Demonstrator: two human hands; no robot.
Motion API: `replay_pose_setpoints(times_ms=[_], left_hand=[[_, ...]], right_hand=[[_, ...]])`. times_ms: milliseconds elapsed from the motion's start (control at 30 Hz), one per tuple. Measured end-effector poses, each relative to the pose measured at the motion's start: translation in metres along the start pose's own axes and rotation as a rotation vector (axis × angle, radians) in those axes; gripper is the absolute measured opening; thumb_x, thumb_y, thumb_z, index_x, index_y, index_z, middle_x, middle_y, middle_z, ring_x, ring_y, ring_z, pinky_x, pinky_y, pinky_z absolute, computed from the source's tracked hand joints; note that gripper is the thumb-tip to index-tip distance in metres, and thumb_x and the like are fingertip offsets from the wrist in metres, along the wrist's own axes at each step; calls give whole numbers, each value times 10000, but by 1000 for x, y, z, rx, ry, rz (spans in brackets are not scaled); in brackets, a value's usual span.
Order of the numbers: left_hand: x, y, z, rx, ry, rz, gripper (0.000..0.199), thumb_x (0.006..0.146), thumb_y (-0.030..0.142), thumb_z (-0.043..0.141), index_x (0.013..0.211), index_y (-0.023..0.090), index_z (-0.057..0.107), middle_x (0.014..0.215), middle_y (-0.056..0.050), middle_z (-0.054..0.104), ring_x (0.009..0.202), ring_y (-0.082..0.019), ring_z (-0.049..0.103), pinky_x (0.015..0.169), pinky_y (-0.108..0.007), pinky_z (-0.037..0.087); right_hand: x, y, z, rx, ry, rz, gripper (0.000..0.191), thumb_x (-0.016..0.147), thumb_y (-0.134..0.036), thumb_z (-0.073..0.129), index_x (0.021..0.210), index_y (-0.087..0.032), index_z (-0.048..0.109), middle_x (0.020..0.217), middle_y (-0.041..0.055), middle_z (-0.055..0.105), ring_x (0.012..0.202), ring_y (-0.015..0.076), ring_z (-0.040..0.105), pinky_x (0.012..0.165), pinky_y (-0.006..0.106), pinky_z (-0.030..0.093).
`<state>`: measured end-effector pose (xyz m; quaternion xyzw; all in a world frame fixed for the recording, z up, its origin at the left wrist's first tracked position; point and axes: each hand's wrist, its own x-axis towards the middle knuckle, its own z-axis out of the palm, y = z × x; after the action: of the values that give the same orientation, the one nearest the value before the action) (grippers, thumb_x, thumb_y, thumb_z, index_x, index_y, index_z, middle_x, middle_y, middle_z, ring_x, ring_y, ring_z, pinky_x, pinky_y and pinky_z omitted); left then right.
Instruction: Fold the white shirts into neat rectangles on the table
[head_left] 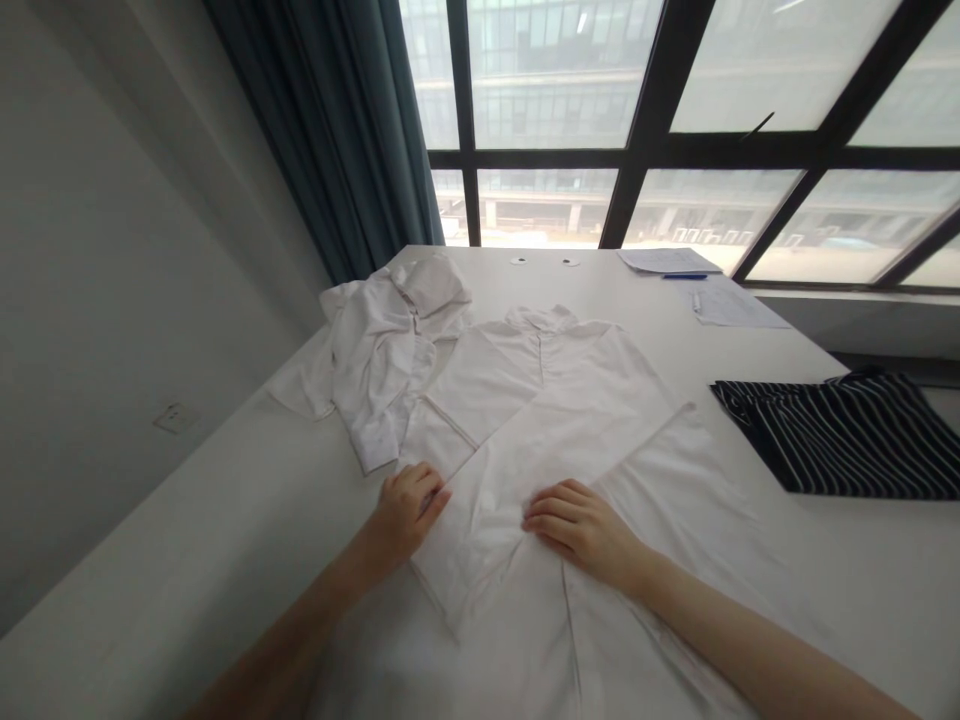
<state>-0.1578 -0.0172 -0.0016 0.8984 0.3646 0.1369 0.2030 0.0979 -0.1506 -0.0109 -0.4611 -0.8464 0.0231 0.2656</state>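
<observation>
A white long-sleeved shirt [547, 430] lies spread on the table, its collar at the far end and its lower part running off the bottom of the view. One sleeve is folded across the front. My left hand [411, 505] is closed on the shirt at its left edge, with thumb and fingers curled together over the cloth. On the middle of the shirt, beside the folded sleeve, rests my right hand [574, 525], palm down. Its fingers are slightly bent and lie on the fabric. The right fingertips touch a crease; nothing shows gripped under them.
A crumpled white garment [382, 340] lies at the back left, against the shirt. Black striped cloth [862, 430] sits folded on the right. Papers [667, 262] and a blue pen [684, 277] are at the far right of the white table [247, 520]. Behind are a curtain [337, 120] and windows.
</observation>
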Motion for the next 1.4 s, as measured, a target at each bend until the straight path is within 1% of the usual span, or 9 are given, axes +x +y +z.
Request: replay_pose_setpoints(times_ms=[133, 300, 467, 700, 833, 967, 1100, 1233, 1400], left_hand=[[-5, -1, -15, -215, -36, -54, 242, 919, 377, 438, 801, 202, 556, 785, -16, 610, 799, -186, 567, 796, -322, 417], [-8, -2, -26, -485, -184, -99, 306, 943, 385, 400, 1152, 219, 548, 790, 4, 628, 717, -152, 567, 665, -249, 440], [-14, -21, -35, -659, -316, -52, 354, 894, 303, 467, 1218, 229, 591, 1235, -70, 618, 1122, -209, 557, 962, -313, 435], [-16, -39, -58, -647, -558, 98, 627, 855, 398, 601, 1428, 218, 423, 1361, -89, 526, 1110, -223, 532, 970, -333, 429], [-15, -30, -53, -592, -526, 89, 580, 854, 433, 621, 1380, 228, 490, 1277, -68, 568, 1023, -189, 533, 945, -305, 423], [-12, -17, -32, -668, -325, -88, 494, 940, 464, 462, 1356, 202, 516, 961, -34, 620, 830, -141, 530, 755, -246, 438], [-9, -8, -15, -680, -189, -165, 543, 916, 499, 487, 1347, 170, 511, 678, 46, 457, 593, -94, 369, 533, -201, 300], [-8, -4, -13, -717, -198, -199, 578, 885, 511, 517, 1311, 120, 527, 620, 65, 402, 556, -86, 322, 496, -203, 239], [-7, -4, -16, -658, -181, -220, 497, 850, 403, 569, 1266, 132, 560, 656, 47, 522, 594, -92, 421, 552, -205, 337]], right_hand=[[2, -4, -3, -8, -18, -14, 194, 956, -285, 494, 1060, -201, 634, 1022, 69, 712, 957, 174, 630, 855, 343, 467], [3, -9, -5, -58, -130, -186, 248, 976, -238, 456, 1145, -250, 637, 1276, 47, 641, 1126, 181, 580, 984, 376, 399], [4, -12, -5, -30, -211, -181, 315, 976, -225, 435, 1250, -196, 587, 1367, 63, 580, 1215, 181, 523, 1056, 402, 327], [8, -15, -16, 56, -198, -184, 333, 960, -183, 406, 1243, -153, 579, 1318, 98, 615, 1244, 171, 515, 1051, 386, 318], [6, -15, -13, 97, -220, -202, 324, 954, -197, 430, 1229, -167, 599, 1258, 82, 656, 1207, 172, 547, 1041, 388, 325], [3, -14, -7, 117, -198, -203, 319, 958, -207, 437, 1224, -169, 608, 1239, 82, 667, 1187, 162, 561, 1036, 378, 335], [1, -13, -2, 91, -153, -224, 293, 970, -205, 450, 1209, -170, 615, 1218, 78, 677, 1156, 143, 580, 1032, 367, 346], [4, -13, -3, 49, -92, -254, 250, 991, -172, 445, 1158, -167, 632, 1167, 64, 702, 1094, 127, 613, 995, 345, 383], [6, -14, -5, 25, -78, -293, 233, 1001, -161, 436, 1119, -154, 637, 1115, 65, 715, 1066, 120, 621, 968, 339, 409]])
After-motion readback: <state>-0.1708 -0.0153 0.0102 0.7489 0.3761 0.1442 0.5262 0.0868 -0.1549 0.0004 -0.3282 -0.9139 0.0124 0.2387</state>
